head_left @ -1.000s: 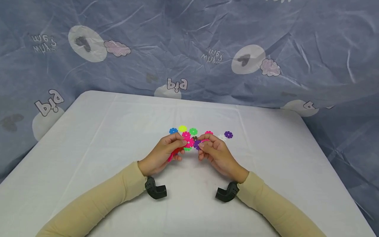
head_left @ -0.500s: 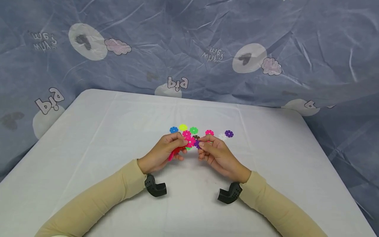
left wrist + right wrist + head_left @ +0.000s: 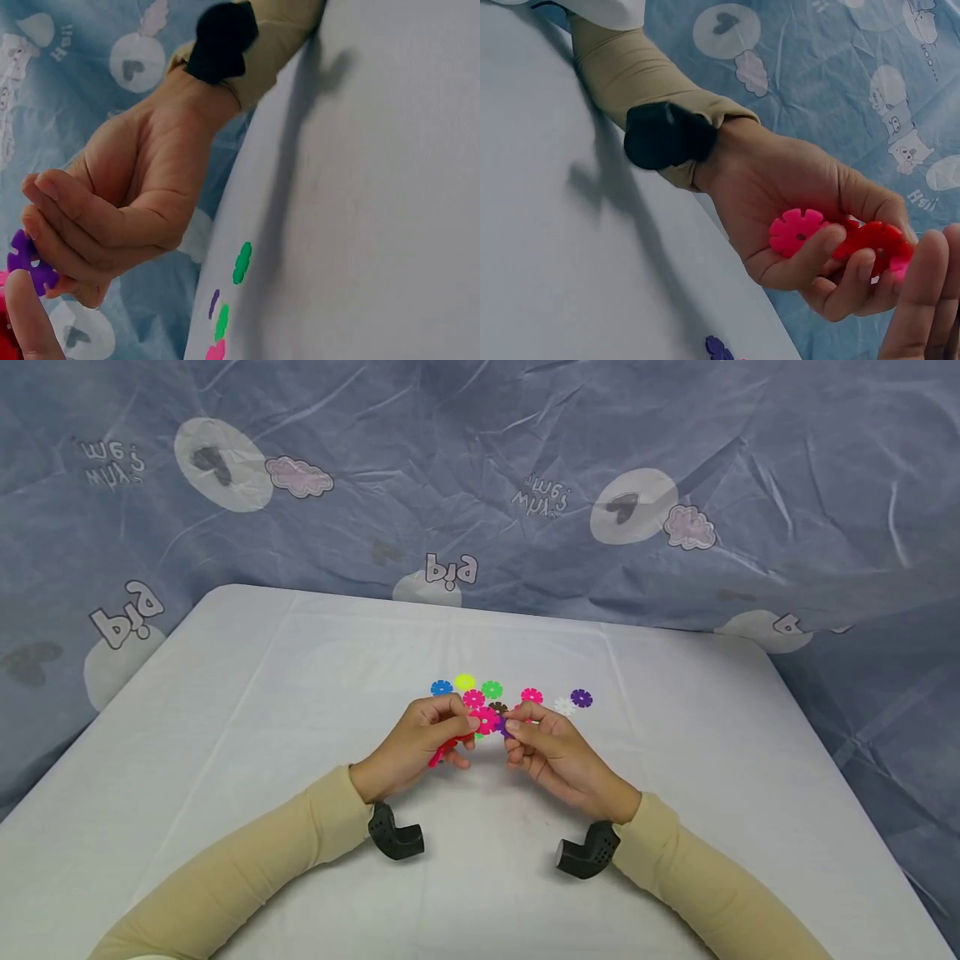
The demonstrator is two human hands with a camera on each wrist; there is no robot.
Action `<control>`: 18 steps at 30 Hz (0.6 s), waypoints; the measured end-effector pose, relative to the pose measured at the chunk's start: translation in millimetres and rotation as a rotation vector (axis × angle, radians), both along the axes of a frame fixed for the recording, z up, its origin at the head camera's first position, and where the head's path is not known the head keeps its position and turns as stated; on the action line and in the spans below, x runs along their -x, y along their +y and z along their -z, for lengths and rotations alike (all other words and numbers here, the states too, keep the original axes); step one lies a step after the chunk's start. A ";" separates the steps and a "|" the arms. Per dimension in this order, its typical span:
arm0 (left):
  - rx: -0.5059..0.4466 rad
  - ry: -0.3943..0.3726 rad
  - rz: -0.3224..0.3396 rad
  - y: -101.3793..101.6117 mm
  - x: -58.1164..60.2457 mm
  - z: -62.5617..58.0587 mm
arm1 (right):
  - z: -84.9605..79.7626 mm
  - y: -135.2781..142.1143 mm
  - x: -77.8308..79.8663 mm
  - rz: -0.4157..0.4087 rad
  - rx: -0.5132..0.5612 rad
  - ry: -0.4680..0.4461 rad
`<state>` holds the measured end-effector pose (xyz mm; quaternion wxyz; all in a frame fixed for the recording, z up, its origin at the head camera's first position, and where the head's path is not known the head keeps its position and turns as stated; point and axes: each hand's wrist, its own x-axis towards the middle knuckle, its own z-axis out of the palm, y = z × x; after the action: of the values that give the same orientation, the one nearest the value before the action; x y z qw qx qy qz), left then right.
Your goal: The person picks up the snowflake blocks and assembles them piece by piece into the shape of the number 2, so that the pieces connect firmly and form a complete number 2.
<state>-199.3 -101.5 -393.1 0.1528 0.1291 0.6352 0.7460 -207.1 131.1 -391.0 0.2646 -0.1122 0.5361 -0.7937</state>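
My left hand holds a short chain of slotted snowflake discs over the middle of the table. Thumb and forefinger pinch a pink disc at its far end. Under the curled fingers, in the right wrist view, run red discs, with another pink disc at the near end. Facing it, my right hand pinches a purple snowflake disc between thumb and fingertips. In the head view the purple disc's edge meets the pink one's, and the right fingertips cover much of it.
Behind the hands, several loose discs lie on the white tablecloth. Among them are a blue disc, a yellow disc, a green disc, a white disc and a purple disc. A patterned blue cloth hangs beyond the table.
Both hands have shifted very slightly to the right, still holding their discs. The pink disc now overlaps more of the purple one in the head view. The right wrist has turned a little.
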 end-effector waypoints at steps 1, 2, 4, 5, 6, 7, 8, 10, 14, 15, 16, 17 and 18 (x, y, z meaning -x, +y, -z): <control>0.009 0.020 -0.005 0.5 -0.8 -0.6 | -0.4 0.1 -0.1 0.001 -0.001 -0.004; 0.018 0.038 -0.009 1.0 -1.6 -1.3 | -1.1 0.1 -0.4 0.001 -0.002 -0.008; 0.034 0.069 -0.009 1.5 -2.7 -2.0 | -1.7 0.1 -0.5 0.003 -0.002 -0.016; 0.039 0.078 -0.005 1.7 -2.8 -2.1 | -2.1 0.0 -0.5 0.003 -0.003 -0.016; 0.043 0.082 -0.003 1.6 -2.7 -2.0 | -2.2 0.2 -0.2 0.004 -0.003 -0.021; 0.045 0.082 0.000 1.5 -2.3 -1.8 | -2.4 0.2 -0.1 0.005 -0.005 -0.022; 0.048 0.080 0.005 1.2 -1.7 -1.5 | -2.6 0.3 0.1 0.005 -0.006 -0.022; 0.053 0.063 0.014 0.4 -0.3 -0.9 | -2.0 0.7 1.2 0.004 -0.018 -0.019; 0.048 -0.020 0.007 -1.3 3.2 1.8 | 0.3 2.8 4.5 -0.010 -0.047 -0.021; 0.040 -0.046 0.000 -1.6 4.2 2.5 | 1.0 3.4 5.5 -0.016 -0.053 -0.021; 0.030 -0.070 -0.009 -2.0 4.9 3.0 | 1.5 3.9 6.4 -0.026 -0.053 -0.021; 0.020 -0.093 -0.020 -2.4 5.5 3.4 | 1.7 4.4 7.2 -0.036 -0.050 -0.023; 0.009 -0.113 -0.028 -2.7 5.9 3.4 | 1.8 4.8 8.0 -0.046 -0.044 -0.026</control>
<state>-205.2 -104.2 -396.5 0.1785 0.0769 0.6308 0.7512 -215.1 135.9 -392.8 0.2920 -0.1085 0.5474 -0.7767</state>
